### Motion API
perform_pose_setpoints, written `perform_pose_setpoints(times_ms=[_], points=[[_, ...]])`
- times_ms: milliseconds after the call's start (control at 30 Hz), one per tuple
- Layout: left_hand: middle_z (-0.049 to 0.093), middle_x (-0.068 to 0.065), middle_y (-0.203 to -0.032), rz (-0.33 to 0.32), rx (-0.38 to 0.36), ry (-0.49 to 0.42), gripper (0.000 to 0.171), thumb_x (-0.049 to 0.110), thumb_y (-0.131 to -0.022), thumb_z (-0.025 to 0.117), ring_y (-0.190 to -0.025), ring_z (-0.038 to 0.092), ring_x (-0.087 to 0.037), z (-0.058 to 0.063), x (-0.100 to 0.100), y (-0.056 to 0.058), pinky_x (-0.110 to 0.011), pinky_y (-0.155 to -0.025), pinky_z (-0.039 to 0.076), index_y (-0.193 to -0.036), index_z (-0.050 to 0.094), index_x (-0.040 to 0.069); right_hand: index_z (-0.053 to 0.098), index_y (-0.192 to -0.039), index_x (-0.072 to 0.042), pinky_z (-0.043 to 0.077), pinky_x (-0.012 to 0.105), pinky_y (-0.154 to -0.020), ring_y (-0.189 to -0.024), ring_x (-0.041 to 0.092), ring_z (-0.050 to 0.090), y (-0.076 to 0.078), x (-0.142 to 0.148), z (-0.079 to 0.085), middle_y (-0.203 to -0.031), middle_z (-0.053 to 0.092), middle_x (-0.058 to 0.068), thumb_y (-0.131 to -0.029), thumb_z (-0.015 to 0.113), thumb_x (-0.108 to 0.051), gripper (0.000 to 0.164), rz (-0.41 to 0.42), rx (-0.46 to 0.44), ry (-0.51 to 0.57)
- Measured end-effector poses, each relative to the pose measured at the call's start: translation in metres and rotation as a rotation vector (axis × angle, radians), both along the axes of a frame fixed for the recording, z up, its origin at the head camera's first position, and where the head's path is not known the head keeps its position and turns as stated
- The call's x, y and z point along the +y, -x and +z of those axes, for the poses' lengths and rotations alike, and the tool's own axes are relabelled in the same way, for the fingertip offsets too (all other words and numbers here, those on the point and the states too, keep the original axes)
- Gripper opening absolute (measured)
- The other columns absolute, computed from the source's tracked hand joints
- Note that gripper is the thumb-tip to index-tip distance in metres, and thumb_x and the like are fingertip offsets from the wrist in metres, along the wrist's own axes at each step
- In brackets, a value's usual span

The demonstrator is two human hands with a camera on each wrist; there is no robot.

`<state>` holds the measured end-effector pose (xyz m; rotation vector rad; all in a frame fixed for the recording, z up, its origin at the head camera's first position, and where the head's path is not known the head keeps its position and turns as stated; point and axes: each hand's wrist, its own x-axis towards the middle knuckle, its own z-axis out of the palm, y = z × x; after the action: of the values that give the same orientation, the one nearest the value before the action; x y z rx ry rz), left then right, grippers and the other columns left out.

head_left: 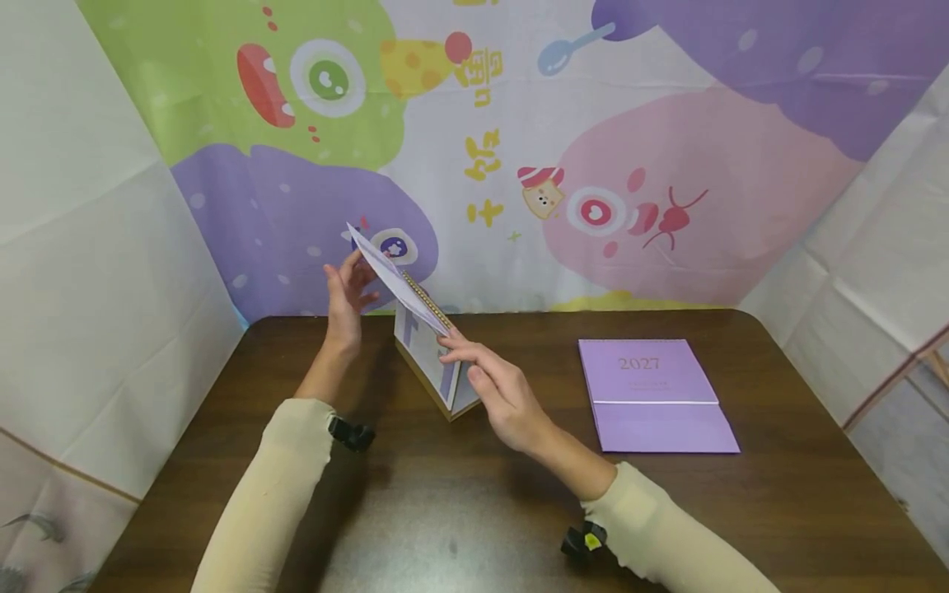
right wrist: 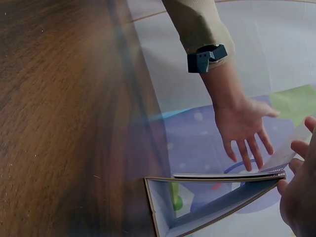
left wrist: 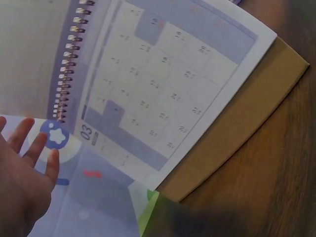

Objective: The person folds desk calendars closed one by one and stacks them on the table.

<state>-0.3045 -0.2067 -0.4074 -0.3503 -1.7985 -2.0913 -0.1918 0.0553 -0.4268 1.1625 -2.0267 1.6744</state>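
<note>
A spiral-bound desk calendar (head_left: 432,350) stands on the table on its folded card base. Its March page (left wrist: 163,89) faces left, with a row of metal rings (left wrist: 65,74) along the top. Raised pages (head_left: 396,276) slant up and left from the rings. My left hand (head_left: 346,301) is held up by the far end of these pages, fingers spread; in the right wrist view a gap shows between it and the calendar. My right hand (head_left: 504,395) is at the near end of the rings, its extended fingertips touching the raised pages' lower edge.
A closed purple 2027 calendar (head_left: 656,395) lies flat on the right of the dark wooden table (head_left: 437,502). Behind the table hangs a cartoon-printed cloth (head_left: 474,272), with pale cloth at both sides. Each sleeve carries a black wrist device (head_left: 351,434).
</note>
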Motion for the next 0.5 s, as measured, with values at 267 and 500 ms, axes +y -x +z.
perform_pose_setpoints(times_ms=[267, 500], points=[[0.080, 0.025, -0.124, 0.001, 0.039, -0.048, 0.102, 0.081, -0.112, 0.016, -0.114, 0.067, -0.002, 0.001, -0.010, -0.002, -0.028, -0.090, 0.047, -0.167, 0.045, 0.001, 0.070, -0.130, 0.001, 0.038, 0.035, -0.139, -0.160, 0.047, 0.054, 0.001, 0.000, -0.005, -0.150, 0.068, 0.026, -0.115, 0.046, -0.004, 0.029, -0.035, 0.028, 0.014], [0.083, 0.022, -0.122, 0.002, 0.031, -0.082, 0.100, 0.075, -0.114, 0.008, -0.113, 0.072, -0.001, -0.004, -0.020, -0.004, -0.027, -0.089, 0.049, -0.164, 0.050, -0.001, 0.069, -0.129, 0.001, 0.041, 0.032, -0.136, -0.155, 0.045, 0.058, 0.002, -0.001, -0.008, -0.147, 0.066, 0.025, -0.113, 0.049, -0.006, 0.026, -0.062, 0.040, 0.000]])
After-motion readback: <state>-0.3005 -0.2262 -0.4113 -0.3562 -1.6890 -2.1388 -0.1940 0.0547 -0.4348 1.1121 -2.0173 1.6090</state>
